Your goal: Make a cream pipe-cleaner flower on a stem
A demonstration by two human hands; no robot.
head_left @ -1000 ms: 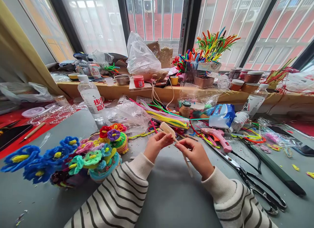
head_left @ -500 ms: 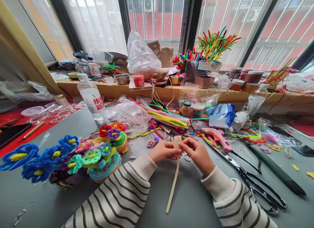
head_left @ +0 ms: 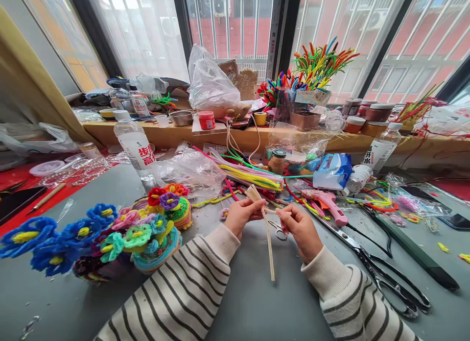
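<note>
Both hands hold a bundle of cream pipe cleaners (head_left: pixel 269 243) above the grey table (head_left: pixel 257 292). My left hand (head_left: pixel 240 216) pinches the bundle's folded upper end, which sticks up past its fingers. My right hand (head_left: pixel 301 226) is closed on a strand just right of that. The loose ends hang down toward me between my wrists. A small pair of scissors (head_left: pixel 276 229) lies on the table under the hands.
A heap of pipe-cleaner flowers (head_left: pixel 110 233) lies at the left. Loose coloured pipe cleaners (head_left: pixel 253 177), a pink glue gun (head_left: pixel 326 204), large black scissors (head_left: pixel 382 272) and a water bottle (head_left: pixel 135 147) crowd the back and right. A cluttered wooden sill (head_left: pixel 235 135) runs behind.
The bundle has turned: its hanging ends swung from lower left to nearly straight down, and the top end tilted left. Both hands shifted slightly up and apart.
</note>
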